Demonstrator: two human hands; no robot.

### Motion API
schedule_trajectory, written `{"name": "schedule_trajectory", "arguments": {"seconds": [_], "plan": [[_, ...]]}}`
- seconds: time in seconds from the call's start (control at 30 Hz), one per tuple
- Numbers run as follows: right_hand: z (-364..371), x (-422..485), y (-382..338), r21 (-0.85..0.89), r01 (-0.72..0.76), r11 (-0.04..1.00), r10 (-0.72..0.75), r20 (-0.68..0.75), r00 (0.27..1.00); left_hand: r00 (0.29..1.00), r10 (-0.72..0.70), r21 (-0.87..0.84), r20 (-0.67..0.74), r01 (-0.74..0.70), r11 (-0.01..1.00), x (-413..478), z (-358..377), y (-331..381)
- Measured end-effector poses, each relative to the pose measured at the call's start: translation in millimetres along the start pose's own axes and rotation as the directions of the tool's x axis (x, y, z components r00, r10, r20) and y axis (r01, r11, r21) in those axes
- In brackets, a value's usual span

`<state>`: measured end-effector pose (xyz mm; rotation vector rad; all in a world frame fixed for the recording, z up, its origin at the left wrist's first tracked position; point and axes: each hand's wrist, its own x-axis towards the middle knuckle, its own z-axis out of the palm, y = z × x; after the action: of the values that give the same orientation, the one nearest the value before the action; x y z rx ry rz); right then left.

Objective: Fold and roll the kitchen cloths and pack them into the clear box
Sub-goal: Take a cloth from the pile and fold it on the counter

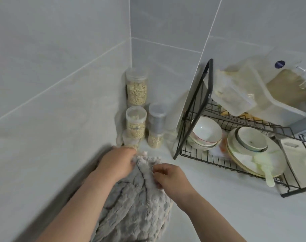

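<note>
Grey cloth (136, 198), thick and fleecy, with pile in bumpy quilted ridges and deep creases running lengthwise. Bunched in a loose heap on the white desk (209, 198), close against the tiled wall (52, 119) on the left, near end out of view.

Left hand (117, 163) at the cloth's far left corner, fingers curled down into the pile, gripping the top edge. Right hand (169, 179) just beside it on the right flank of the heap, thumb and fingertips pinching a raised fold. Both forearms over the cloth, heap between them.

Round clear jars (136, 88) stacked in the wall corner just beyond the left hand, filled with pale flakes. Black wire rack (197, 109) to the right, well apart from the cloth: glossy white bowls (207, 132) and plates (249, 154) below, clear lidded tub (236, 95) tilted on top.
</note>
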<state>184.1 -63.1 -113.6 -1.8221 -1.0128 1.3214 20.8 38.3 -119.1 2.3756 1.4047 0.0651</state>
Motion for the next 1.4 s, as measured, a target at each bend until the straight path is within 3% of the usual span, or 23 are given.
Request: {"name": "schedule_trajectory", "arguments": {"seconds": [0.3,0.4,0.53,0.6,0.67,0.83,0.9,0.97,1.1,1.23,1.33,1.4], "plan": [[6.4,16.7,11.7,-0.123,0.351,0.928,-0.332,0.156,0.930,0.917,0.153,-0.035,-0.369,-0.178,0.983,-27.9,16.5,-16.7],[4.4,15.3,19.5,-0.167,0.469,0.867,-0.466,0.056,0.883,0.876,0.215,0.013,-0.431,-0.232,0.973,-30.7,32.3,-21.3],[5.3,17.1,31.5,-0.295,0.495,0.818,-0.506,0.044,0.862,0.836,0.242,0.021,-0.492,-0.267,0.964,-31.1,48.7,-25.1],[7.7,14.2,36.5,-0.382,0.547,0.745,-0.583,0.023,0.812,0.806,0.292,0.055,-0.515,-0.308,0.950,-32.7,52.2,-27.6],[8.5,5.4,38.7,-0.433,0.614,0.660,-0.673,0.023,0.740,0.751,0.363,0.134,-0.552,-0.350,0.927,-35.9,53.4,-29.3],[9.0,-35.4,38.2,-0.546,0.696,0.467,-0.827,0.010,0.563,0.484,0.486,0.359,-0.727,-0.336,0.871,-55.8,49.8,-28.6],[10.4,-56.3,38.2,-0.608,0.663,0.437,-0.840,-0.013,0.542,0.394,0.466,0.361,-0.792,-0.314,0.878,-71.5,40.8,-28.3],[9.8,-78.9,39.7,-0.670,0.607,0.427,-0.829,-0.022,0.559,0.356,0.438,0.350,-0.825,-0.286,0.892,-93.2,27.0,-27.3],[-3.7,-121.9,46.8,-0.736,0.503,0.453,-0.786,-0.063,0.615,0.347,0.325,0.241,-0.880,-0.265,0.934,-138.8,-5.3,-23.0],[-19.2,-164.2,57.4,-0.737,0.407,0.539,-0.739,-0.182,0.649,0.414,0.228,0.084,-0.881,-0.337,0.938,-181.2,-20.1,-5.1],[-29.1,-194.6,60.4,-0.749,0.359,0.556,-0.747,-0.263,0.610,0.490,0.141,-0.076,-0.860,-0.397,0.915,-201.9,-30.8,11.4],[-38.5,-214.6,61.0,-0.746,0.339,0.573,-0.770,-0.349,0.534,0.550,0.151,-0.123,-0.821,-0.429,0.895,-211.1,-39.2,25.7]]}}
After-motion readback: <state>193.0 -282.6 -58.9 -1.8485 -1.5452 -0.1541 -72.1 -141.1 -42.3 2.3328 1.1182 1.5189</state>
